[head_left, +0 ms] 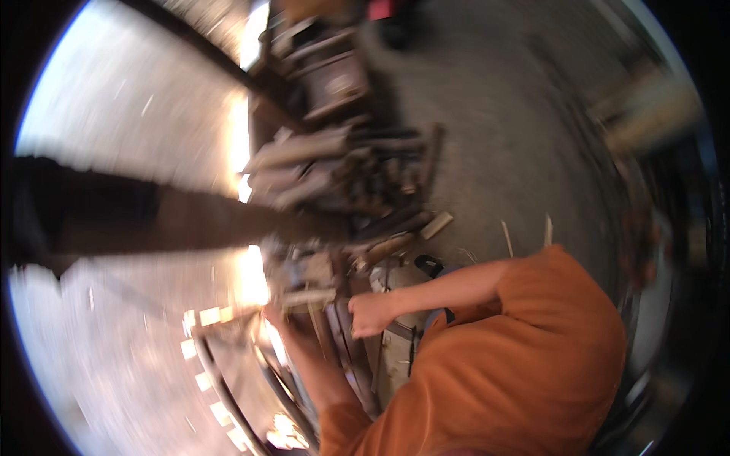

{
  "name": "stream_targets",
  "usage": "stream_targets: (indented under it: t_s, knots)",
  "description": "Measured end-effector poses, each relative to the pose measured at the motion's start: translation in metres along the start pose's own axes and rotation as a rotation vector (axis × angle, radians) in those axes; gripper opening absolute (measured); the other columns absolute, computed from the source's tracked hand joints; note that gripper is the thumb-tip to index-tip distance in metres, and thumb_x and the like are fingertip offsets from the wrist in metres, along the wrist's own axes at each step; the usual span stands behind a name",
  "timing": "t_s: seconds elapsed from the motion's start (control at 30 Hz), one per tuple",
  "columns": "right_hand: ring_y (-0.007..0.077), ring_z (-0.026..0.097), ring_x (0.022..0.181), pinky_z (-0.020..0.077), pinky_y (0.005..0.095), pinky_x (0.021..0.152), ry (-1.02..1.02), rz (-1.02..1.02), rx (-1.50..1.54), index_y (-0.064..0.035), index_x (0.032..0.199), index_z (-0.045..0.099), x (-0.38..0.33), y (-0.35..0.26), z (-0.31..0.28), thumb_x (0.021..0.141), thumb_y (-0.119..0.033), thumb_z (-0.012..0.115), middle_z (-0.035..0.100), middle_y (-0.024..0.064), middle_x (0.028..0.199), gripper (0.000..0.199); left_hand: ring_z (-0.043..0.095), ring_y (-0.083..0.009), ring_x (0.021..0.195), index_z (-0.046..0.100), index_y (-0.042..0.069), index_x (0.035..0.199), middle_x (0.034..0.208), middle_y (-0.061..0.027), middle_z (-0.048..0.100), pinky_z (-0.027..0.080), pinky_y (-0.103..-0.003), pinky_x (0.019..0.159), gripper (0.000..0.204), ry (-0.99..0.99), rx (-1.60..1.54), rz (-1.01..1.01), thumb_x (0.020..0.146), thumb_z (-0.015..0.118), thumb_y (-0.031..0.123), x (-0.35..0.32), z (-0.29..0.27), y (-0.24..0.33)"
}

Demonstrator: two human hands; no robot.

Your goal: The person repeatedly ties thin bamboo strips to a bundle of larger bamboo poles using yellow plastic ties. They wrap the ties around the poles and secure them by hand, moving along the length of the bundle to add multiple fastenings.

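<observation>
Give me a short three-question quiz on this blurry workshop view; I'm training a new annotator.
1. True or false: the right hand is closed in a fist by the clutter of metal parts.
2. What colour is the shirt? A) blue B) orange C) white
3. Which hand is harder to make out?

Key: 1 true; 2 B; 3 the left hand, blurred against bright glare at the clutter's edge.

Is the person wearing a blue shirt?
No, the shirt is orange, with short sleeves that leave both forearms bare.
</observation>
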State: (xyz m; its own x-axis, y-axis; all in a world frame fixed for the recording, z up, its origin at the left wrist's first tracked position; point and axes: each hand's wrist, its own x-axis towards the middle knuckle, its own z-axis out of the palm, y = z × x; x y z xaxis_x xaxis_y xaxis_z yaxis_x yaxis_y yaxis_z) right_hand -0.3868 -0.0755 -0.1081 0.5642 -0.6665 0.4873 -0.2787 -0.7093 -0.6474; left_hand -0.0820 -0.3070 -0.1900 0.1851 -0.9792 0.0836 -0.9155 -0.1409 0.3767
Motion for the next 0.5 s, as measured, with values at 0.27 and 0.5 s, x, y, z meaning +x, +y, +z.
stream_targets:
  t_s: [0.27,0.5]
  knots:
    - [0.0377,0.064,0.066,0.0472,0.049,0.076,0.205,0.288,-0.293,-0.0044,0.06,0.068,-0.017,-0.025,0.041,0.084,-0.029,0.055,0.064,0.0152,0.061,0.036,0.062,-0.0285,0.062,0.07,-0.002,0.1,0.073,-0.0185,0.066,0.047,-0.04,0.051,0.031,0.285,-0.363,0.363,0.095,0.048,0.02,-0.001,-0.058,0.083]
    - [0.037,0.064,0.066,0.045,0.05,0.092,0.446,0.349,-0.362,-0.0035,0.061,0.068,-0.007,-0.06,0.061,0.088,-0.033,0.055,0.063,0.0161,0.059,0.042,0.064,-0.039,0.07,0.066,-0.011,0.096,0.083,-0.0282,0.067,0.048,-0.049,0.063,0.033,0.003,-0.18,0.16,0.089,0.051,0.018,0.018,-0.003,0.035]
